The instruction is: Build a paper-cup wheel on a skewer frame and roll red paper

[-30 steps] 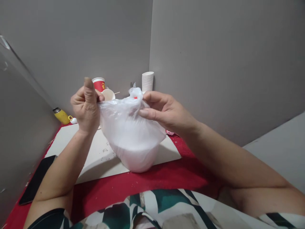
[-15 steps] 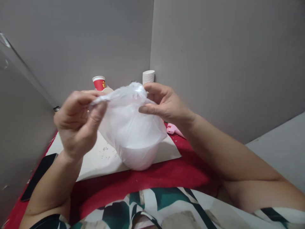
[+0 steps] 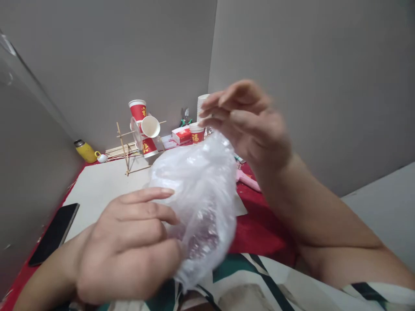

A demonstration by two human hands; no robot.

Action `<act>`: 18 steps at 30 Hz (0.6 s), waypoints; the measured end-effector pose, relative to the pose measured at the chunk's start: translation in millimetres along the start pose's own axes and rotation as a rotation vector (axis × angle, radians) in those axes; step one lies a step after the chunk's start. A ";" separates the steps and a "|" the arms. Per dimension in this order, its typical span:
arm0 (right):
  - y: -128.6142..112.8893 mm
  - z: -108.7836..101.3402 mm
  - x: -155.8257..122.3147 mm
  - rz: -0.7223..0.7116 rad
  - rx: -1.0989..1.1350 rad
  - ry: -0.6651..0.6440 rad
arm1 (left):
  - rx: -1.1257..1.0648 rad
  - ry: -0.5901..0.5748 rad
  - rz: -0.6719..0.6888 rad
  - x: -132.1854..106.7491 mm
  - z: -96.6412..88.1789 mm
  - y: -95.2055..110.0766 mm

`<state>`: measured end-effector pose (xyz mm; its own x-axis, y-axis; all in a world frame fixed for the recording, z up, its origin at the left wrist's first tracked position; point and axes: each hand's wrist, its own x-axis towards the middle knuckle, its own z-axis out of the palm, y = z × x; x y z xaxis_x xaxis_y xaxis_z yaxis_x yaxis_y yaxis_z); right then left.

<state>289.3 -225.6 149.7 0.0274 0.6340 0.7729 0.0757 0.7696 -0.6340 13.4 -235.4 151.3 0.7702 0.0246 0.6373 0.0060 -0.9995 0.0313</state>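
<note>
Cloudy white bag (image 3: 201,194); white board (image 3: 103,185) on red cloth (image 3: 259,229). Behind the board are red, gold-marked cups (image 3: 138,110) and a yellow bottle (image 3: 84,151); left of it, a black phone (image 3: 53,233).

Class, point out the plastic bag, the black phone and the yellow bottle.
plastic bag (image 3: 201,190), head view, crinkled middle of its side.
black phone (image 3: 53,234), head view, centre of its screen.
yellow bottle (image 3: 85,152), head view, middle of its body.

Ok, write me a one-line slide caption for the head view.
Left hand holds a crumpled clear plastic bag; blurred right hand hovers above it, red paper cups behind.

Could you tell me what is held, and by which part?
Left hand holds the plastic bag by its lower side; right hand blurred, grip unclear.
</note>
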 end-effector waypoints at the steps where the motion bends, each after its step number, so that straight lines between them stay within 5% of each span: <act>1: -15.7 2.6 -5.8 -0.101 -0.016 -0.024 | 0.055 -0.032 0.094 0.6 2.4 1.7; 2: -31.1 5.5 -12.1 -0.178 -0.103 -0.112 | 0.110 -0.058 0.169 1.1 4.8 2.8; 5: -63.9 15.3 -30.4 -0.445 -0.483 -0.686 | 0.261 -0.034 0.257 -0.3 9.7 3.4; 11: -65.2 17.7 -53.5 -0.652 -1.039 -0.610 | 0.458 -0.035 0.251 -10.9 5.5 -3.9; 18: -104.1 13.1 -98.3 -0.445 -1.025 -0.538 | 0.763 -0.125 -0.065 -7.3 -8.7 -11.0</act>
<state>265.7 -367.1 139.4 -0.5945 0.4698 0.6526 0.7245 0.6651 0.1812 2.2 -224.4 153.0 0.8195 0.1264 0.5589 0.4559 -0.7346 -0.5024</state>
